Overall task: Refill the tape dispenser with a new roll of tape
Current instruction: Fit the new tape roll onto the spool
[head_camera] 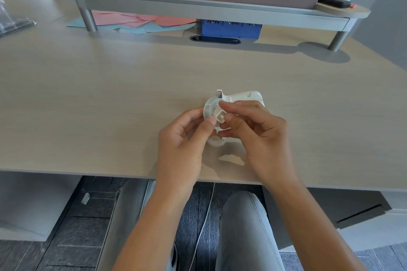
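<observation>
Pale wood-grain bench [110,99] carries a white plastic tape dispenser [244,96] behind both hands. Left hand [182,138] fingers pinch a clear round tape roll [210,109], raised above the bench. Right hand [262,136] fingers pinch a small white plastic core [220,116] at its centre.

two hands [182,138], one tape roll [210,109], one dispenser [244,96]
</observation>
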The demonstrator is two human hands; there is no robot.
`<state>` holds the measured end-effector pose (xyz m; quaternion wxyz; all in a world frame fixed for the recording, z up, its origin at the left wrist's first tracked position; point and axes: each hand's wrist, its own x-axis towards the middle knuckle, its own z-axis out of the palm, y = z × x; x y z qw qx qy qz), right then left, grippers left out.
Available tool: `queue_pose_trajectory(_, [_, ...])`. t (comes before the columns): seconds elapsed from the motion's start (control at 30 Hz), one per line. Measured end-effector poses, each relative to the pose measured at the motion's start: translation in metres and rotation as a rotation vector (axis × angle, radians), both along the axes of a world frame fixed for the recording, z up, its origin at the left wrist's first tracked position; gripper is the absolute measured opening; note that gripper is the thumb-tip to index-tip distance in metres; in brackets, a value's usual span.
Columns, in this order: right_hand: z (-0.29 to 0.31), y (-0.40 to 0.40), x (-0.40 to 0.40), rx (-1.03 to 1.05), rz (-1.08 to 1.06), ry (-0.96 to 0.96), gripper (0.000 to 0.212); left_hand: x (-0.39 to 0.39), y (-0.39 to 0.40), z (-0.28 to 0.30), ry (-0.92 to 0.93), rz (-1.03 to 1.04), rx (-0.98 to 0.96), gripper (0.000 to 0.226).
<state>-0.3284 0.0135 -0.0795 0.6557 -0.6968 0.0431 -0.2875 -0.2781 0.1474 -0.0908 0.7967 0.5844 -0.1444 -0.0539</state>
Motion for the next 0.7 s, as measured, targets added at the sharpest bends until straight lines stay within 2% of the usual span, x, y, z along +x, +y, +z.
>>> queue_pose_trajectory(0.2, [0.0022,0.0002,-0.0022,-0.082,-0.074,-0.002,0.019,-0.0001,0.0005,0.0007,0.002,0.009,0.014,0.016])
queue_pose_trajectory(0.7, [0.0013,0.0029,0.0014,-0.123,-0.024,0.012,0.020,0.0005,0.0006,-0.0038,-0.073,0.008,0.060,0.018])
